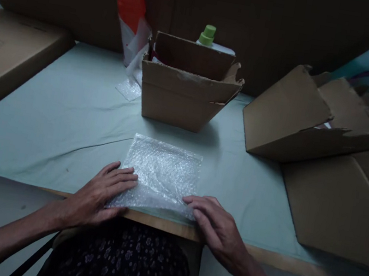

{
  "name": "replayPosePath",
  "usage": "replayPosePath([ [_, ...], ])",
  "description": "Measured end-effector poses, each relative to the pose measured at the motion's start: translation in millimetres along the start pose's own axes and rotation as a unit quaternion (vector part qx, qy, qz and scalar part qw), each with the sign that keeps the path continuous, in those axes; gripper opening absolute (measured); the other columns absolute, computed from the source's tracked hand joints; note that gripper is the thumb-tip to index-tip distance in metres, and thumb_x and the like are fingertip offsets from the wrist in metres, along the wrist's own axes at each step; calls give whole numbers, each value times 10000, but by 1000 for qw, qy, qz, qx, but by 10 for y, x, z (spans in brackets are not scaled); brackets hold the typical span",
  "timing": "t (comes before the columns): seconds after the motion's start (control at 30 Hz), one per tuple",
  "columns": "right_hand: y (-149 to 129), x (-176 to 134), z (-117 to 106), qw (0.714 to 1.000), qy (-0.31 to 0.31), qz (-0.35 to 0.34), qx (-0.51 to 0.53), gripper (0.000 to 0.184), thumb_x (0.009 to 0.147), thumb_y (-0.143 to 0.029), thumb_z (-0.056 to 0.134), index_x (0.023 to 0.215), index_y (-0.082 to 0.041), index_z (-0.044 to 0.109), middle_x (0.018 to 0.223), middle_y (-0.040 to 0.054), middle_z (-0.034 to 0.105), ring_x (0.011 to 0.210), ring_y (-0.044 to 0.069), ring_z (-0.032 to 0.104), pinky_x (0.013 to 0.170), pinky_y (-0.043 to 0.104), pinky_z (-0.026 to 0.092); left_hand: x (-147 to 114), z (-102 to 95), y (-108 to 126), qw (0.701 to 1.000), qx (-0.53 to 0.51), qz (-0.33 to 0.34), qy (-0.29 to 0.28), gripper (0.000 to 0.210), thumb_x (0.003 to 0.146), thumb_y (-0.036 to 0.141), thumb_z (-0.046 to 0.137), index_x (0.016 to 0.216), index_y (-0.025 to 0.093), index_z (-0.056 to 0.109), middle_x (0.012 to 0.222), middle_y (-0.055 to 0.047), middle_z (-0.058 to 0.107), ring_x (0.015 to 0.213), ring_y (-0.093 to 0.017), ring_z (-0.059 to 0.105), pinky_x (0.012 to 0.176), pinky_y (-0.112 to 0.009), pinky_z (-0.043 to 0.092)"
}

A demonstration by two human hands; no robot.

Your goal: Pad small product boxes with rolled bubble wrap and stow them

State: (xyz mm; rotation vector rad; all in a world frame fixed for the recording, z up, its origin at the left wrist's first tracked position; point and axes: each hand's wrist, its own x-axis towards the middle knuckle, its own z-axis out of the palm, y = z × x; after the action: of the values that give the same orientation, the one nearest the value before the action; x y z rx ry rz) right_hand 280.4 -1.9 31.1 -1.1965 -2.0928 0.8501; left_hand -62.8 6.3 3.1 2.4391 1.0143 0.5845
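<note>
A clear sheet or pouch of bubble wrap (165,167) lies flat at the front edge of the cloth-covered table. My left hand (102,192) rests on its left side, fingers stretched out over the plastic and thumb near the table's edge. At the lower right corner of the bubble wrap, my right hand (215,220) has its fingers bent, with thumb and fingertips closed on the plastic's edge. Whether anything lies inside the bubble wrap, I cannot tell.
An open cardboard box (180,95) stands behind the bubble wrap, a green-capped bottle (207,36) beyond it. More bubble wrap (131,85) lies left of that box. Several open cartons (290,112) crowd the right, and a large flat carton (12,54) sits at the left.
</note>
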Motion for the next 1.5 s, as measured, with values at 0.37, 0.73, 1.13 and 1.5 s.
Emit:
replayPosePath([
  [0.37,133,239,25,979,84,176,60,388,889,-404,649,1237,-237,616,837,13,694,785,199,690,781,354,576,603,-184,-31,950,-142,-267,82,273,906,381,517,742,207,648,602,39,570,544,-120,494,518,-238,369],
  [0.73,391,277,-54,966,62,104,-227,544,890,-409,607,1391,-223,503,1012,82,709,892,282,638,818,453,481,845,-44,-344,968,119,-222,12,96,856,337,623,831,244,630,659,-1,626,572,-182,543,539,-284,364],
  [1.13,351,504,7,984,72,107,-120,95,882,-295,610,912,-207,628,1024,82,728,913,236,669,804,380,517,852,-110,-217,957,60,-282,4,97,852,276,551,782,213,530,820,-35,601,763,-204,573,689,-329,455],
  [1.5,-164,201,472,992,-85,91,12,304,938,-230,538,1163,-222,741,948,75,685,787,168,647,703,302,541,1703,-263,-450,968,189,-139,-85,483,851,131,578,1328,153,508,984,-90,720,933,-246,666,841,-364,490],
])
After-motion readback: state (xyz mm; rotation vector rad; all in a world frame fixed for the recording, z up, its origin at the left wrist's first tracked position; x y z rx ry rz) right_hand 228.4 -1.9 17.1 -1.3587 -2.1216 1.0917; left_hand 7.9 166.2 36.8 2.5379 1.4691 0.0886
